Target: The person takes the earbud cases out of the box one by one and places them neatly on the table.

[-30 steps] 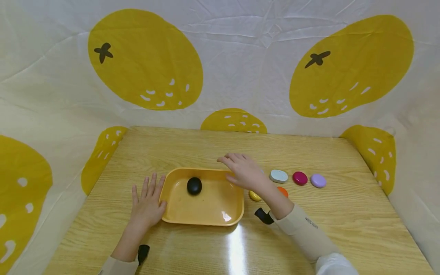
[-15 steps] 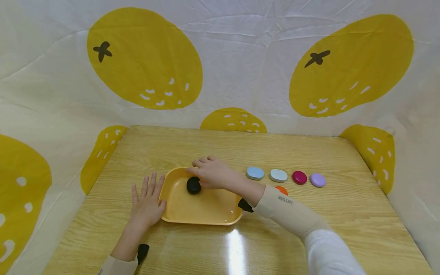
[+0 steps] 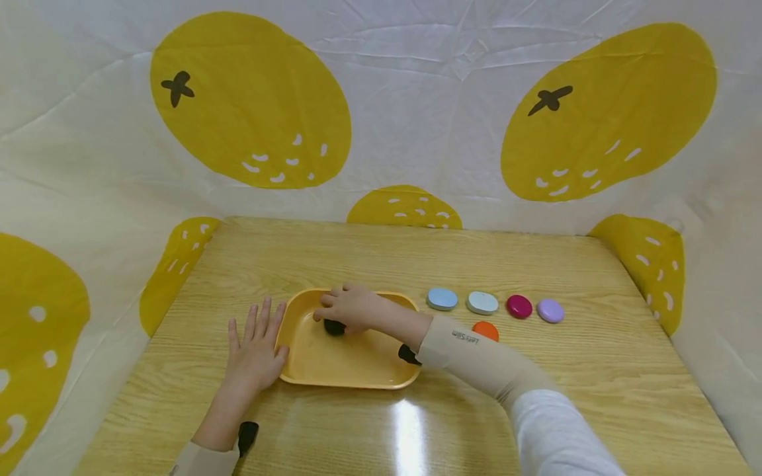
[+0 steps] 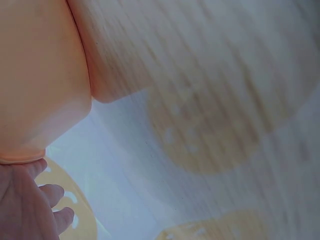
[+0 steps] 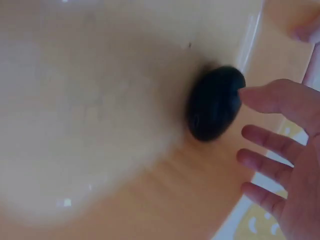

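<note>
A smooth black oval stone-like piece [image 5: 215, 103] lies in the yellow tray [image 3: 351, 382], near its far left part. Above it hovers my right hand [image 3: 354, 309], fingers spread and slightly bent; in the right wrist view one fingertip [image 5: 252, 97] meets or nearly meets the piece's edge. In the head view that hand covers part of the piece. My left hand [image 3: 254, 350] lies with straight fingers on the table along the tray's left side, its thumb at the rim. The left wrist view has the tray's outer wall [image 4: 45, 75] above the left fingers.
Right of the tray lie smooth rounded pieces: light blue [image 3: 442, 299], pale grey [image 3: 483, 303], crimson [image 3: 520, 307], lilac [image 3: 550, 311] and orange [image 3: 485, 330]. The right sleeve [image 3: 476, 357] crosses the tray's right edge. A fruit-printed cloth [image 3: 411, 119] hangs behind the table.
My right hand has moved left from the tray's right rim and down over the black piece. The left hand stays put. A yellow piece seen earlier is now hidden at the right sleeve.
</note>
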`<action>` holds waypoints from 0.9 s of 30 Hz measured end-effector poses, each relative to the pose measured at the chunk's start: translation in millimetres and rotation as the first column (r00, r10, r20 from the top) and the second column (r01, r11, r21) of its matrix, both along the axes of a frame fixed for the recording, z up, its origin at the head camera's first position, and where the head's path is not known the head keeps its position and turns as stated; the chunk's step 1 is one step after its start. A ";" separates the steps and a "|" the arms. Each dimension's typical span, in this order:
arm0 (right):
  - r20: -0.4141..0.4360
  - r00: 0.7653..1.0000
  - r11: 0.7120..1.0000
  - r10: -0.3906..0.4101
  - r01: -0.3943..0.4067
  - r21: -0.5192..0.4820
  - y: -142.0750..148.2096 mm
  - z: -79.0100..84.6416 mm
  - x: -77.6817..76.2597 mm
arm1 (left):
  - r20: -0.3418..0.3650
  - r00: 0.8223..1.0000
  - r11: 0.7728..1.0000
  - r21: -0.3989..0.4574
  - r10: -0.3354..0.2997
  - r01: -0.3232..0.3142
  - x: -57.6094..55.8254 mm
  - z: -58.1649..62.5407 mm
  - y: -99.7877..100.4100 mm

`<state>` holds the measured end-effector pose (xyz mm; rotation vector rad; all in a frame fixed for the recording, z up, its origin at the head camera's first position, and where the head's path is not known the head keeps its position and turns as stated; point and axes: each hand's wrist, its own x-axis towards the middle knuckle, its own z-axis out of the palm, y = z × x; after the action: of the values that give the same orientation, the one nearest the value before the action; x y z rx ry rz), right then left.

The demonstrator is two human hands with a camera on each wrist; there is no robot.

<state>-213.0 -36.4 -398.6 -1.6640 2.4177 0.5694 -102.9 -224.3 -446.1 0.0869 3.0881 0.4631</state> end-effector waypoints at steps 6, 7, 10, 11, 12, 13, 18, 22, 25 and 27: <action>-0.037 0.998 0.999 0.043 -0.042 0.031 -3.0 -14.0 1.0 | 0.008 1.000 1.000 -0.001 0.001 -0.001 -0.5 0.0 0.0; -0.043 0.998 0.998 0.045 -0.044 0.035 -3.5 -16.4 1.0 | 0.008 1.000 1.000 -0.003 0.002 -0.002 -0.5 0.0 0.1; -0.062 0.997 0.997 0.050 -0.046 0.062 -4.7 -23.5 1.6 | 0.011 1.000 1.000 -0.005 0.003 -0.003 -1.1 0.4 0.7; -0.069 0.996 0.997 0.049 -0.044 0.070 -5.0 -25.4 2.0 | 0.011 1.000 1.000 -0.002 0.002 -0.002 -0.9 0.6 0.8; -0.079 0.996 0.996 0.049 -0.043 0.080 -5.4 -27.2 2.3 | 0.013 1.000 1.000 -0.001 0.001 -0.001 -0.7 0.7 0.9; -0.088 0.995 0.995 0.049 -0.041 0.088 -6.0 -28.7 2.6 | 0.013 1.000 1.000 0.003 0.001 -0.001 -0.6 0.8 1.0; -0.136 0.989 0.992 0.051 -0.034 0.121 -8.0 -32.5 4.2 | 0.015 1.000 1.000 0.009 0.002 -0.002 -0.3 1.2 1.2; -0.177 0.982 0.992 0.068 -0.048 0.117 -7.9 -33.6 4.7 | 0.016 1.000 1.000 0.009 0.005 -0.005 -0.3 1.0 1.0; -0.216 0.972 0.993 0.094 -0.075 0.094 -7.3 -34.2 4.5 | 0.014 1.000 1.000 0.020 0.004 -0.005 0.7 0.8 0.6; -0.238 0.965 0.993 0.108 -0.093 0.076 -7.3 -34.3 4.2 | 0.010 1.000 1.000 0.019 0.005 -0.005 1.1 0.6 0.5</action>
<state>-208.7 -43.7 -432.9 -1.7927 2.4545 0.9053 -101.8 -223.8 -445.5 0.0772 3.0755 0.4919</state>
